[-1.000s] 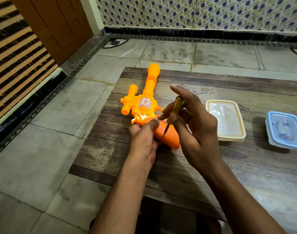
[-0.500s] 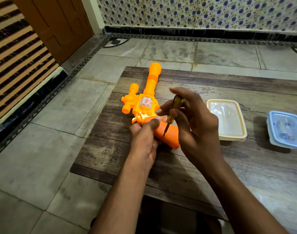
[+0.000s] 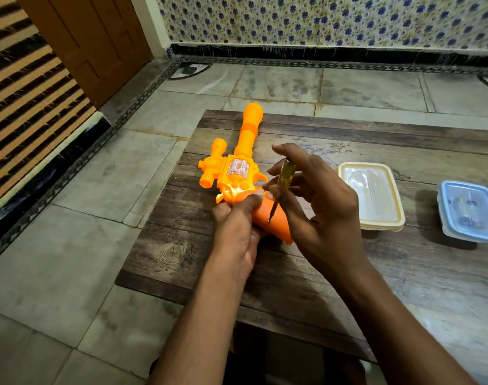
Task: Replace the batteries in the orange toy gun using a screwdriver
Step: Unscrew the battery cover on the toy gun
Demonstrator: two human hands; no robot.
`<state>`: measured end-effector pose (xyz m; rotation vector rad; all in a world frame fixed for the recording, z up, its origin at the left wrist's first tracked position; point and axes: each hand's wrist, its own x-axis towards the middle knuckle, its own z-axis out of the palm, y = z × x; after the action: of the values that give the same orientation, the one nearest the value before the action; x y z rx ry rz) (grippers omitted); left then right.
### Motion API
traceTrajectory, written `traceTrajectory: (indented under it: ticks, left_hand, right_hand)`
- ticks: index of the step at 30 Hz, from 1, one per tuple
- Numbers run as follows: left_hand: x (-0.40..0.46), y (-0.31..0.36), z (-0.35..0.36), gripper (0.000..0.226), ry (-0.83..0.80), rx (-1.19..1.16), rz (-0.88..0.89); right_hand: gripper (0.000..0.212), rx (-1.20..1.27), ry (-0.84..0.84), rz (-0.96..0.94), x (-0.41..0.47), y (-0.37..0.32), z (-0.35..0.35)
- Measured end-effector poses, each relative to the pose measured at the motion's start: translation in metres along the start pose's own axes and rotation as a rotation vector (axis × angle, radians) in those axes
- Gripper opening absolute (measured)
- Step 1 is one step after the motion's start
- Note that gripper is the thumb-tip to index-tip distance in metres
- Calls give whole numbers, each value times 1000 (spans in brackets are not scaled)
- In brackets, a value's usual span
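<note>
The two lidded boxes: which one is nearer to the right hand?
The cream-rimmed box, beside the right hand; the blue box lies farther right.

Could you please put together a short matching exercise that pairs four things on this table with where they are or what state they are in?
Things:
1. orange toy gun
2. screwdriver
3. cream-lidded container
4. blue-lidded container

States or places:
A. nearest the table's right edge
B. pinched in the right hand, tip on the toy's grip
C. lying on the wooden table, steadied by the left hand
D. closed, just right of the right hand

Pairs: 1-C, 2-B, 3-D, 4-A
</note>
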<state>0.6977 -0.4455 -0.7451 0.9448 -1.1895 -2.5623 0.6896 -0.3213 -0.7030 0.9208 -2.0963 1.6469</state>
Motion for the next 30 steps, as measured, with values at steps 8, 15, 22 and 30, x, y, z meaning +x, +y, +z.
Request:
traceTrajectory:
  ticks: [8, 15, 22, 30]
  left_hand:
    - [1, 0, -2, 47, -13, 14, -5]
    - [2, -2, -2, 50, -18, -11, -5]
    - [3, -1, -2, 47, -18, -21, -6]
    - [5, -2, -3, 51, -19, -1, -5]
  right_hand:
    - [52, 62, -21, 36, -1, 3, 2]
    - [38, -42, 50, -9, 1, -1, 1]
    - [43, 54, 5, 25, 0, -1, -1]
    - [53, 127, -45, 97, -2, 0, 1]
